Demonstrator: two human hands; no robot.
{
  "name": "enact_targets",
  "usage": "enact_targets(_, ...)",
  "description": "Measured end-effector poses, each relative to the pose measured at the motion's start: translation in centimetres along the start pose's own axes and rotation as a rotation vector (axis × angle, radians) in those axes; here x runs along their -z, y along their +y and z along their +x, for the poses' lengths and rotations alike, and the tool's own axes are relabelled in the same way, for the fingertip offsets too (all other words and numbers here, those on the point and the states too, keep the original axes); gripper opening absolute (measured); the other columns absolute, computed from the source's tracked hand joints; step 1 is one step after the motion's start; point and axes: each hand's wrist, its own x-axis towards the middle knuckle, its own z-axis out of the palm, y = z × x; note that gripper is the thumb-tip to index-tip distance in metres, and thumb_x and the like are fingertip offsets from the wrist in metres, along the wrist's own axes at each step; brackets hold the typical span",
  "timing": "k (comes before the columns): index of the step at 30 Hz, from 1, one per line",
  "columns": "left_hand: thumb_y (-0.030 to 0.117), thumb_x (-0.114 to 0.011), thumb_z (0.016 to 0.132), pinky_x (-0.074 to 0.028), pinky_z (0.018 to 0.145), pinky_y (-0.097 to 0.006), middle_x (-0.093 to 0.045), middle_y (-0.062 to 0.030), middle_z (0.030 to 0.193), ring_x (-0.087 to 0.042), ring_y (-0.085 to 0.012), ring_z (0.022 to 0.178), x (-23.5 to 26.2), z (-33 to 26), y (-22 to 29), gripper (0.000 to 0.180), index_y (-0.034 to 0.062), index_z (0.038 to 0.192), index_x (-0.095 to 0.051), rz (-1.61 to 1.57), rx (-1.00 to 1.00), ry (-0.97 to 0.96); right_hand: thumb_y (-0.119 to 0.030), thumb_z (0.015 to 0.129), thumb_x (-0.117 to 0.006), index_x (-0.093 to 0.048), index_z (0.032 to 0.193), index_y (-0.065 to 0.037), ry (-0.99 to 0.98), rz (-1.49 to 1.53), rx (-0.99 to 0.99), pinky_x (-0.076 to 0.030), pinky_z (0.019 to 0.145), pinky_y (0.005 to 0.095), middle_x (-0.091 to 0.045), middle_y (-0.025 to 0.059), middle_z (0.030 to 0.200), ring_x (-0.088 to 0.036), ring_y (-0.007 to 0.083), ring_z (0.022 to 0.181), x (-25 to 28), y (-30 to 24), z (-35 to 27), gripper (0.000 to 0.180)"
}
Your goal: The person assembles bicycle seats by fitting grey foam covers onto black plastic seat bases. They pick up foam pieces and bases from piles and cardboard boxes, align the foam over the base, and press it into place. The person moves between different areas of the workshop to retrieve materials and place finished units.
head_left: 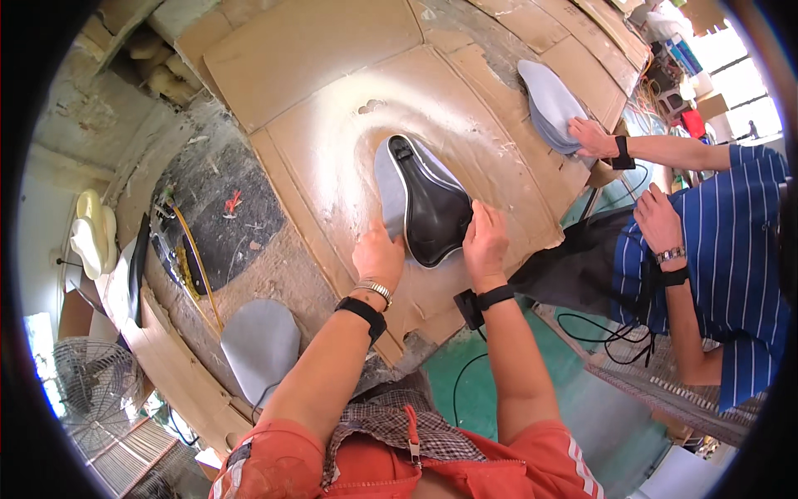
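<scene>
A black bicycle saddle shell (434, 218) with a pale rim lies underside up, its narrow nose pointing away from me. It rests over a grey saddle cover (388, 185), which shows along its left side and by the nose. My left hand (378, 256) is closed at the cover's near left edge, beside the shell; its fingertips are partly hidden. On the right, my right hand (485, 239) pinches the shell's wide rear edge, thumb and fingers together. Both are on a cardboard sheet (291, 141) with a whitish sprayed band around the saddle.
At right, another person's hand (592, 137) touches a stack of grey covers (549, 104). Another grey cover (260, 341) lies near my left forearm. A yellow hose (198, 262) crosses a dark patch (241, 229) at left. A fan (96, 387) stands lower left.
</scene>
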Motion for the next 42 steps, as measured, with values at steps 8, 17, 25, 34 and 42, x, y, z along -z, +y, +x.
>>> enact_targets(8,0.019,-0.064,0.074,-0.049,0.074,-0.043,-0.065,-0.0179,0.085,-0.063,-0.035,0.082,-1.0,0.8,0.8,0.022,0.0035,0.089,-0.06,-0.092,0.186,0.034,0.004,0.073,-0.056,-0.057,0.108,0.0,0.05,0.014,-0.015,-0.047,0.079,0.0396,-0.06,0.0144,0.101,-0.056,0.0321,0.091,-0.5,0.2,-0.5,0.035)
enact_targets(17,0.019,-0.065,0.075,-0.05,0.066,-0.039,-0.064,-0.0148,0.079,-0.063,-0.031,0.073,0.6,0.8,-2.4,0.023,0.0049,0.092,-0.059,-0.283,0.065,0.191,0.0,0.078,-0.053,-0.057,0.109,-0.001,0.025,0.057,-0.007,-0.047,0.079,0.0411,-0.06,0.0159,0.099,-0.057,0.0338,0.09,-0.4,1.0,-0.7,0.032)
enact_targets(25,0.016,-0.066,0.075,-0.048,0.064,-0.033,-0.062,-0.0108,0.077,-0.062,-0.0228,0.072,16.4,-6.5,-20.2,0.024,0.0051,0.095,-0.059,-0.206,0.018,0.395,-0.003,0.084,-0.052,-0.049,0.12,0.004,0.056,0.362,0.117,-0.042,0.087,0.0445,-0.056,0.0209,0.11,-0.053,0.0385,0.1,7.2,-14.2,-5.0,0.036)
enact_targets(34,0.021,-0.074,0.071,-0.047,0.061,-0.033,-0.056,-0.0084,0.076,-0.054,-0.0172,0.066,11.6,-17.1,-35.7,0.04,-0.0027,0.096,-0.053,-0.437,0.155,0.143,-0.009,0.076,-0.056,-0.048,0.117,-0.003,-0.886,0.513,0.448,-0.049,0.064,0.0453,-0.06,0.0166,0.083,-0.062,0.0354,0.077,0.6,-27.1,-21.5,0.043)
enact_targets(42,0.013,-0.063,0.08,-0.041,0.044,-0.031,-0.051,-0.0074,0.053,-0.048,-0.0145,0.047,13.1,-19.9,-34.0,0.026,-0.0041,0.064,-0.051,-0.341,-0.004,0.049,-0.019,0.082,-0.055,-0.035,0.131,-0.004,-0.098,0.533,-0.485,-0.047,0.058,0.0421,-0.06,0.0161,0.071,-0.06,0.0327,0.065,10.0,-22.6,-15.5,0.056)
